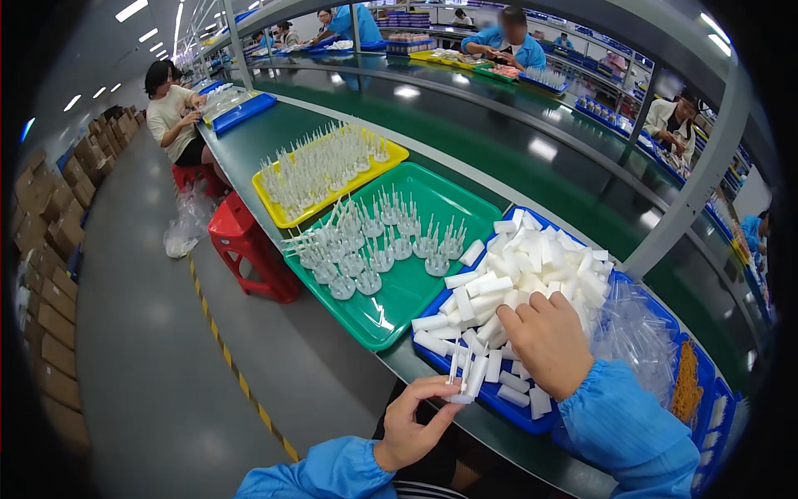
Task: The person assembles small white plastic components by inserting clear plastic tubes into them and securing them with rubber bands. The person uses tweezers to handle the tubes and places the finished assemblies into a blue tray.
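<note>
My left hand (pixel 420 422) pinches a clear plastic base (pixel 459 398) with thin upright prongs near the table's front edge. A white cylinder (pixel 475 376) stands among the prongs, tilted a little. My right hand (pixel 549 343) reaches into a heap of white cylinders (pixel 539 259) in a blue tray (pixel 539 424). Its fingers are curled down on the heap, and the fingertips are partly hidden, so what they grip does not show. Left of the heap, a green tray (pixel 424 195) holds several pronged clear bases (pixel 368 283).
A yellow tray (pixel 389 153) full of similar pronged pieces lies beyond the green one. Clear plastic bags (pixel 636 328) and orange bands (pixel 687 382) lie to my right. A metal post (pixel 694 179) rises from the table. Red stools (pixel 249 249) stand at left; other people work farther off.
</note>
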Motion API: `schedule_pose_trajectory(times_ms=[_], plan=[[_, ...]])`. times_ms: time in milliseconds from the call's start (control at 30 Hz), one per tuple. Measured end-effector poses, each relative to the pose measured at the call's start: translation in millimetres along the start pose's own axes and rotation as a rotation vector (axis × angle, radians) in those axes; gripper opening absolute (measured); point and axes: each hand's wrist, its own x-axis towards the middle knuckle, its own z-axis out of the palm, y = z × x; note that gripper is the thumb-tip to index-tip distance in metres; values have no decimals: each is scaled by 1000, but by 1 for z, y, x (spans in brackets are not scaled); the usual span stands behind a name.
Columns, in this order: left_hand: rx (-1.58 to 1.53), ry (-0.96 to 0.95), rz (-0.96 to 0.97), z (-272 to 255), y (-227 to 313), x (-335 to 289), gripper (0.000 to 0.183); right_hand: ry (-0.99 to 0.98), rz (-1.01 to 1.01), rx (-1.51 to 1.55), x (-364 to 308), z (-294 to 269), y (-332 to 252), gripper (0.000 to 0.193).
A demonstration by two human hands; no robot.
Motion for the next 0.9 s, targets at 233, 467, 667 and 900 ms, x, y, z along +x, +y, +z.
schedule_pose_trajectory(times_ms=[233,467,667,900], plan=[[147,-81,65,-2,1,3,33,76,29,113,-4,-15,-7,37],[91,-129,107,23,10,11,32,245,182,611,-33,-53,-29,33],[132,-186,186,30,19,17,34,263,208,675,-49,-66,-36,28],[289,-431,442,29,34,14,35,468,879,1457,-75,-48,-21,18]])
